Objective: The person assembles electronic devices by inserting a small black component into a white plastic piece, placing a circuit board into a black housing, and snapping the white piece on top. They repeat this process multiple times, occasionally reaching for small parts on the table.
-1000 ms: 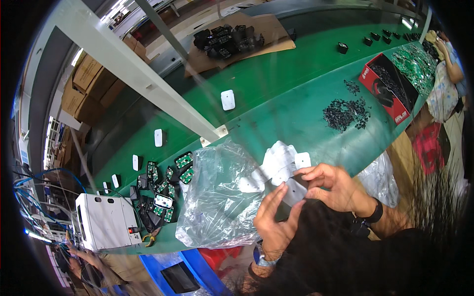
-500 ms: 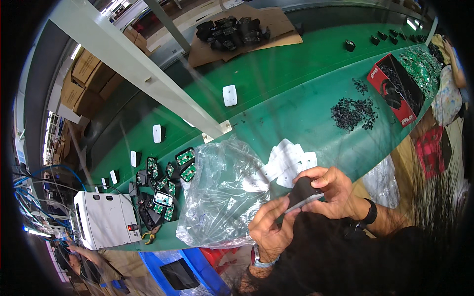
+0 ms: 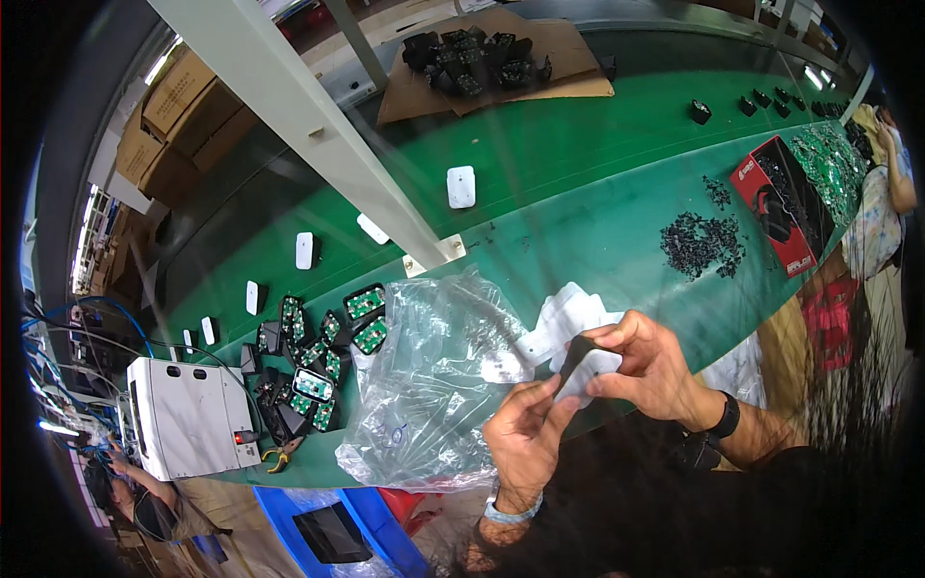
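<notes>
Both hands hold one small flat part (image 3: 585,364), dark on one side and white on the other, just above the near edge of the green bench (image 3: 578,222). My left hand (image 3: 522,438) pinches its lower end. My right hand (image 3: 647,366), with a black watch on the wrist, grips its upper end. A crumpled clear plastic bag (image 3: 429,385) lies right of the circuit boards and left of my hands. Several white plastic pieces (image 3: 559,323) lie on the bench just behind the held part.
Green circuit boards in dark housings (image 3: 323,356) lie left of the bag, beside a white box device (image 3: 183,414) and pliers (image 3: 277,453). A heap of small black parts (image 3: 701,246), a red-black box (image 3: 782,207), white covers (image 3: 462,186) and cardboard with black housings (image 3: 482,63) lie farther off. Another person (image 3: 882,193) stands at right.
Both hands have turned the small part between them, so its dark edge and white face show differently. The hands stayed near the bench's front edge beside the bag.
</notes>
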Tool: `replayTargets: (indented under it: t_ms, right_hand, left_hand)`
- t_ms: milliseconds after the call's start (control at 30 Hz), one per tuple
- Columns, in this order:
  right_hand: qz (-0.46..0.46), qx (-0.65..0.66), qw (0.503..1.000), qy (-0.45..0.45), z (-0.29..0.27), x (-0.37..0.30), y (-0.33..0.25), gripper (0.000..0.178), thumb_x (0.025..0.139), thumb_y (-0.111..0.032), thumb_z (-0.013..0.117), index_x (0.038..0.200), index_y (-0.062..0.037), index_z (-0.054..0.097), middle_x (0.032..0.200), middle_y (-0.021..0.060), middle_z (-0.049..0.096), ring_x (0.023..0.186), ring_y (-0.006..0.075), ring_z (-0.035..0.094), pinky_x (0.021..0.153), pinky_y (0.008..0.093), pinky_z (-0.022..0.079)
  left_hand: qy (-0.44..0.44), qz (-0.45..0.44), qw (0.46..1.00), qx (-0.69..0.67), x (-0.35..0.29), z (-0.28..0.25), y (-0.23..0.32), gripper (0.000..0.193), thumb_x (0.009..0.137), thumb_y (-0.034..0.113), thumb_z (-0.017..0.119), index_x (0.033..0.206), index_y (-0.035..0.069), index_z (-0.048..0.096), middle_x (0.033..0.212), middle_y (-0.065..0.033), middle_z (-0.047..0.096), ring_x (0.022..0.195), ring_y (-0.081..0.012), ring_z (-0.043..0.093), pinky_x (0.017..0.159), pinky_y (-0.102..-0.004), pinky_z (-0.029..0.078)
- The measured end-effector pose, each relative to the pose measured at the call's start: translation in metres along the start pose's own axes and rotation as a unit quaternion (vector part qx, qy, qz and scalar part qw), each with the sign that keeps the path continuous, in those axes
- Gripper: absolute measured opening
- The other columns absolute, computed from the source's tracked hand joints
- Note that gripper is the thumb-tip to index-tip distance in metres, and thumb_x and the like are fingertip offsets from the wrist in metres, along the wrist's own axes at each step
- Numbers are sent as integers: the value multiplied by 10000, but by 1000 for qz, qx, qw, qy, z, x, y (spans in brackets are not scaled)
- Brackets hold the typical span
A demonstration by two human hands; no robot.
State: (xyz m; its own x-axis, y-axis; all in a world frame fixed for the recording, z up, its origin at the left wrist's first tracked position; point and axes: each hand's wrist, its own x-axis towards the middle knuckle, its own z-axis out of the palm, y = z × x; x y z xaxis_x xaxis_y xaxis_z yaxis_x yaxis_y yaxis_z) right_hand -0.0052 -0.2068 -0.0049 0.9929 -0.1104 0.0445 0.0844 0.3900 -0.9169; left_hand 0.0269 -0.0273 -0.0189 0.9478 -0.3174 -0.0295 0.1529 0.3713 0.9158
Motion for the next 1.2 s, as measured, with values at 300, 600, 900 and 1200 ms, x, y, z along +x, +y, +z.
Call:
replayTargets:
  t_ms: [300, 600, 900, 1200]
  right_hand:
    - [62, -15, 997, 44, 10, 24, 8, 373, 830, 112, 737, 1093, -28, 512, 1238, 106, 595, 1127, 167, 620, 916, 325, 559]
    - [-92, -172, 980, -40, -1, 23, 3, 382, 780, 6, 840, 1084, -26, 611, 1233, 171, 652, 1110, 246, 660, 876, 355, 553]
    - [-245, -372, 882, -155, -1, 17, -23, 399, 686, 32, 807, 1066, -65, 734, 1195, 174, 670, 992, 335, 677, 816, 400, 567]
    - [-263, -369, 879, -150, -3, 2, -30, 429, 682, 59, 798, 1081, -77, 725, 1191, 175, 658, 1017, 369, 681, 831, 418, 576]
  left_hand:
    - [59, -53, 997, -26, 12, -5, -10, 276, 895, -62, 718, 1155, -112, 641, 1073, -153, 702, 976, -152, 661, 865, -280, 537]
    - [-12, 32, 999, 12, 9, -19, -10, 329, 882, -59, 724, 1190, -105, 617, 1119, -152, 653, 1081, -212, 657, 922, -338, 556]
    - [-144, 207, 897, 364, 16, -29, 9, 575, 764, 13, 735, 1322, -11, 600, 1211, -216, 602, 1039, -381, 652, 883, -395, 552]
    - [-137, 226, 879, 396, 5, -15, 17, 531, 758, -35, 636, 1288, -24, 611, 1157, -217, 631, 1026, -362, 656, 902, -405, 548]
